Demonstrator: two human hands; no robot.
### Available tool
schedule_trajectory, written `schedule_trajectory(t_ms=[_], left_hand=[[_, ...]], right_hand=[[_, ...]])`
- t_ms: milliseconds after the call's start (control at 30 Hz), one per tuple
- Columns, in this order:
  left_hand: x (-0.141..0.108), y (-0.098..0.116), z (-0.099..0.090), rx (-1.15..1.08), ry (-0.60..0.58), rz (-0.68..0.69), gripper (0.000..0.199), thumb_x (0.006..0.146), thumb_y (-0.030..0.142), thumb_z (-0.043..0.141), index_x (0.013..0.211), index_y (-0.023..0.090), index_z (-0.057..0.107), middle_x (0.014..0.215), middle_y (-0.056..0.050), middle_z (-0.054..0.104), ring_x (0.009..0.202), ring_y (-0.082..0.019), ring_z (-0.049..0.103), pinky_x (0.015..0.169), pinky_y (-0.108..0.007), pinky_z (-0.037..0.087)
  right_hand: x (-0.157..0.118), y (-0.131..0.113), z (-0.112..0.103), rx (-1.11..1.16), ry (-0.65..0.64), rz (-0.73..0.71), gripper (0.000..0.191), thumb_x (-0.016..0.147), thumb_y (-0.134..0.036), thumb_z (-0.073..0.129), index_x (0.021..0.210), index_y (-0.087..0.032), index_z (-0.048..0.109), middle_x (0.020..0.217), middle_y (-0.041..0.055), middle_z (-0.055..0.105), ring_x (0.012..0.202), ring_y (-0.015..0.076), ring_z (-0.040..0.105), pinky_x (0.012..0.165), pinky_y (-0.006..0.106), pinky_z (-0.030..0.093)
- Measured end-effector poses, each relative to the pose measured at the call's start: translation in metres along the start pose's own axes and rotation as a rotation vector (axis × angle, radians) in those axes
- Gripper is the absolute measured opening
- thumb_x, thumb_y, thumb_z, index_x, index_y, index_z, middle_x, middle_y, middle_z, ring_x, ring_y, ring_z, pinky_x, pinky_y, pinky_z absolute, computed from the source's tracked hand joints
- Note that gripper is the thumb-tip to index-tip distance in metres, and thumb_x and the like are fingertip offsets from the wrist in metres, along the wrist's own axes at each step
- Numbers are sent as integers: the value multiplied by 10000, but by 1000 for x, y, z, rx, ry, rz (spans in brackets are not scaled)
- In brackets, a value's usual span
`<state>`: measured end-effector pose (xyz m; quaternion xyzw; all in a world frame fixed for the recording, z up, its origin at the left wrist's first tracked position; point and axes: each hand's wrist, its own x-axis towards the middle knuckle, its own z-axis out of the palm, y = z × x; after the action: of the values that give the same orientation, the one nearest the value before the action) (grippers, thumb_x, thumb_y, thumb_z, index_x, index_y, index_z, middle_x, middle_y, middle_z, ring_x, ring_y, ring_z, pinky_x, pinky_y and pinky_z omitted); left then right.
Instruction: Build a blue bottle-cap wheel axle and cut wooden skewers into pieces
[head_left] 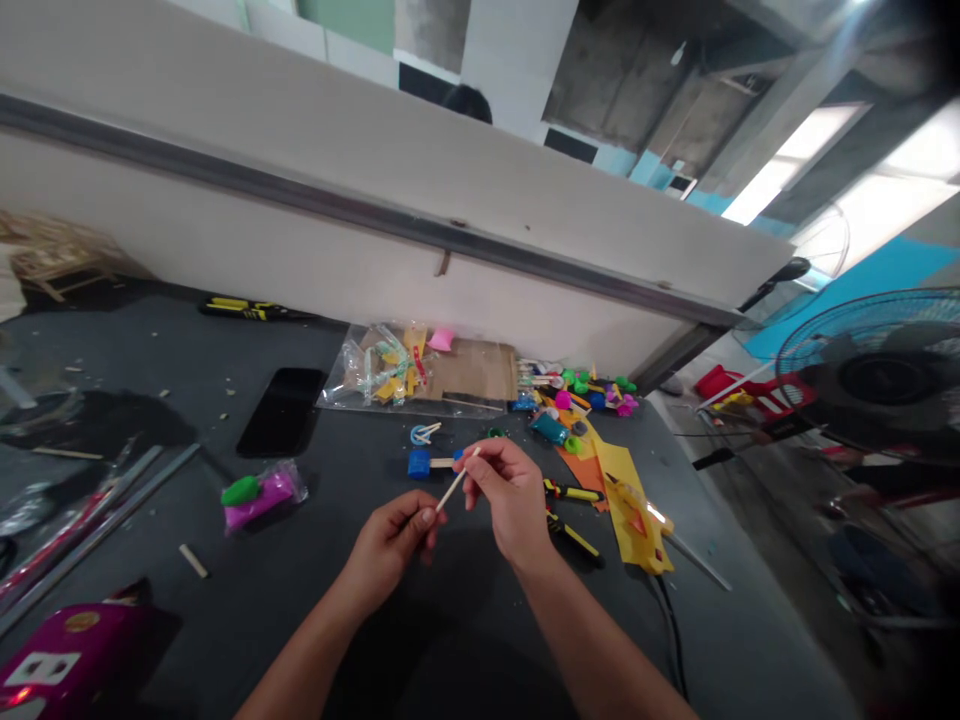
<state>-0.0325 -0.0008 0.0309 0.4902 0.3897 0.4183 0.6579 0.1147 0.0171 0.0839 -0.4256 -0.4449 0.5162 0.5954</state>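
Note:
A thin pale stick [453, 488] slants between my two hands above the dark table [300, 560]. Its lower end is pinched in the fingers of my left hand [397, 545]. At the upper end, my right hand [514, 495] holds it between thumb and fingers. Just behind the hands lies a blue block [419, 463] with a short wooden piece [441, 463] joining it to another blue part, partly covered by my right fingers. A small blue ring with white sticks [425, 434] lies behind that.
Yellow-black cutters [574, 492] and a yellow glue gun [641, 520] with a cable lie right. A plastic bag [352, 375], colourful clay pieces [577, 380] and a phone [281, 412] are farther back. A purple device [75, 650] sits front left; a fan [877, 375] stands right.

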Motion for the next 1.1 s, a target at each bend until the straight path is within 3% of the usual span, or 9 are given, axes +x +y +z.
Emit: schedule_trajectory(t_ms=[133, 267, 433, 600, 733, 833, 933, 1000, 1100], left_hand=[[-3, 6, 2, -1, -162, -30, 250, 773, 393, 618, 802, 148, 662, 664, -48, 645, 626, -144, 576, 618, -248, 448], [-4, 7, 2, -98, -72, -24, 249, 714, 377, 682, 837, 160, 668, 712, -49, 652, 629, -155, 589, 607, -265, 469], [-4, 3, -1, -18, -33, -34, 237, 747, 388, 642, 682, 161, 633, 545, -4, 578, 491, -123, 528, 511, -234, 431], [-6, 5, -2, 142, 465, 239, 170, 746, 336, 652, 845, 202, 689, 869, -54, 664, 847, -184, 589, 766, -257, 448], [-6, 6, -5, -86, 328, 102, 289, 779, 436, 590, 783, 168, 700, 746, -60, 671, 702, -183, 609, 694, -284, 480], [-5, 6, -5, -297, 200, -24, 314, 739, 432, 637, 846, 145, 705, 784, -81, 695, 728, -199, 629, 697, -294, 494], [-3, 8, -7, -380, 259, -52, 269, 718, 381, 673, 842, 143, 679, 792, -67, 692, 724, -179, 632, 659, -262, 499], [0, 10, -10, -419, 372, -31, 252, 712, 394, 677, 784, 156, 631, 758, -38, 680, 665, -154, 626, 597, -246, 502], [3, 10, -13, -459, 531, 24, 277, 716, 421, 666, 735, 170, 551, 700, -2, 656, 573, -115, 597, 544, -233, 503]], right_hand=[[-4, -2, -1, -52, -59, 58, 84, 750, -227, 646, 815, -179, 624, 657, -7, 653, 477, 78, 531, 414, 177, 435], [-6, 0, -3, -116, -184, 186, 97, 736, -259, 650, 773, -175, 618, 662, 0, 656, 510, 97, 569, 397, 168, 414], [-7, 5, -1, -182, -144, 142, 128, 767, -290, 627, 712, -175, 639, 579, -40, 550, 422, 56, 461, 352, 155, 356], [-18, -8, -7, -305, 98, -231, 98, 831, -241, 568, 845, -243, 664, 655, -9, 621, 500, 104, 545, 418, 215, 446], [-23, -8, -8, -693, -319, -576, 247, 824, -150, 556, 987, -296, 672, 942, 39, 697, 875, 190, 639, 776, 348, 524], [-19, 3, -2, -882, -611, -638, 297, 868, -156, 468, 1070, -289, 639, 985, 54, 691, 932, 190, 623, 831, 356, 502], [-7, 12, 2, -942, -716, -643, 271, 890, -194, 436, 1044, -286, 639, 951, 51, 691, 915, 172, 613, 832, 324, 482], [9, 13, 1, -960, -674, -600, 230, 890, -246, 458, 1029, -282, 638, 948, 49, 687, 910, 170, 606, 839, 312, 463], [45, 15, -6, -1056, -385, -477, 225, 895, -285, 451, 1035, -247, 623, 950, 53, 677, 893, 173, 599, 824, 304, 444]])
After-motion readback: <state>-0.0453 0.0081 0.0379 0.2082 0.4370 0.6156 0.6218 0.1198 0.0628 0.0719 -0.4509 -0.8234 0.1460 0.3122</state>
